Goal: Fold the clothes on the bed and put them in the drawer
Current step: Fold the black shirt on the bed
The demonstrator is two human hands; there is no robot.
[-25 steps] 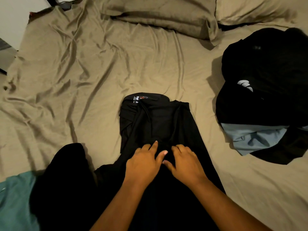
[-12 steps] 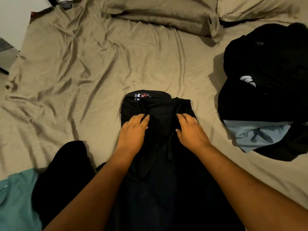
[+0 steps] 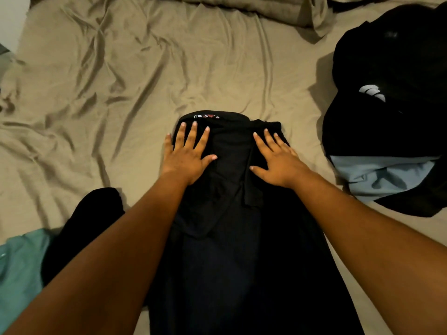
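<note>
Left grip (image 3: 188,158) and right grip (image 3: 278,163) pressed flat, fingers spread, clamping nothing, side by side on top end of shirt (image 3: 229,250). Laid on bed (image 3: 121,93), long axis from bottom centre up to mid-frame. Equally near for next fold.

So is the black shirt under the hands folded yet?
Partly folded. The black shirt lies as a long narrow strip with its sides turned in; the left hand and right hand press it flat.
</note>
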